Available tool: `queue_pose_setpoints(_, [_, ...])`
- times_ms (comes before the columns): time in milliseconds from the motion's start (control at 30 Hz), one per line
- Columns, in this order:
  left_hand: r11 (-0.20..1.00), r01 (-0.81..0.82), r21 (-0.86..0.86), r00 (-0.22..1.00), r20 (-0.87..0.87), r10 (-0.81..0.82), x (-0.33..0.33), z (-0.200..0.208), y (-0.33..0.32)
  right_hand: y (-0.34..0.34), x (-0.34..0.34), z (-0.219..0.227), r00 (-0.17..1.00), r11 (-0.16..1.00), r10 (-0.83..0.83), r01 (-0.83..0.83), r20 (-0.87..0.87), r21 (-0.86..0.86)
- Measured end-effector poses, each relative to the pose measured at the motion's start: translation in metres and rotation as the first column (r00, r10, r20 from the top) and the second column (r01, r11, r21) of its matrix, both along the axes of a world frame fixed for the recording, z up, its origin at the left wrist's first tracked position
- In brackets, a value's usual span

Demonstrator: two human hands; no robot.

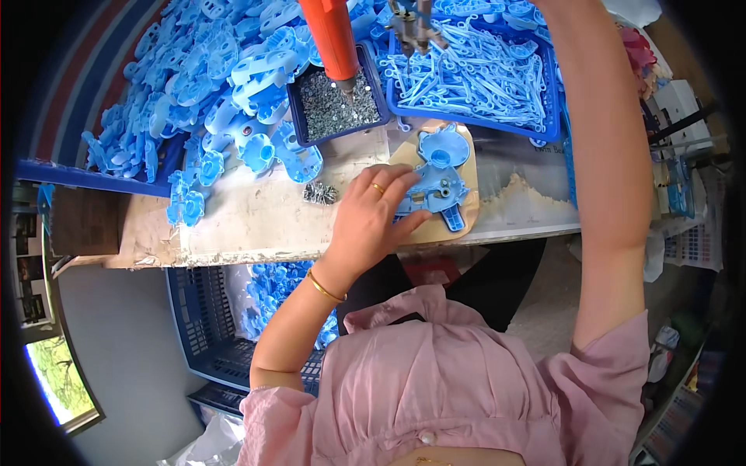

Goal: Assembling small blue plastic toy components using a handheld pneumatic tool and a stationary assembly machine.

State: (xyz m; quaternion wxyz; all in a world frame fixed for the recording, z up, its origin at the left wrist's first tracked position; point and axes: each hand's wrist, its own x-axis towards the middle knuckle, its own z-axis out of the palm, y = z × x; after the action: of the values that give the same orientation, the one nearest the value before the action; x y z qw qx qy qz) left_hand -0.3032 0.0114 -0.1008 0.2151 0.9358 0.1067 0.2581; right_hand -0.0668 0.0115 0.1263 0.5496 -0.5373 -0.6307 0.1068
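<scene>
- Blue moulded plastic housing (434,189): lies on a tan board (472,186) on the surface (233,233), at about 2 o'clock from the left hand (378,206); a round cup (445,147) sits at its 12 o'clock end.
- Left hand: fingers rest over the housing's 9 o'clock side, with the thumb apart from them and near its lower edge; whether they clamp it, I cannot tell.
- Right hand: lies beyond the top edge, so its state cannot be told; the right forearm (610,155) runs up toward 12 o'clock.
- Orange power screwdriver (330,39): points down over a dark blue tray (347,133) of small metal screws (330,109), at 11 o'clock from the left hand.
- Blue basket (552,93): holds thin blue plastic rods (474,70), at 1 o'clock.
- Heap of blue moulded parts (202,78): spreads at 10 o'clock.
- Dark blue crate (203,318): stands below the surface, at 8 o'clock.
</scene>
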Motion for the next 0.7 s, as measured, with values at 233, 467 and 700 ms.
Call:
queue_pose_setpoints(233, [0.991, 0.118, 0.061, 0.993, 0.003, -0.118, 0.019, -0.002, -0.017, -0.037, 0.021, -0.025, 0.847, 0.889, 0.458, -0.436, -0.270, 0.139])
queue_pose_setpoints(467, [0.987, 0.113, 0.117, 0.991, -0.078, -0.104, 0.019, -0.012, -0.022, -0.081, -0.047, -0.044, 0.861, 0.997, 0.075, -0.079, -0.502, 0.014])
queue_pose_setpoints(700, [0.984, 0.110, 0.138, 0.992, -0.076, -0.100, 0.025, -0.014, -0.025, -0.082, -0.045, -0.069, 0.839, 0.997, 0.061, -0.023, -0.541, 0.076])
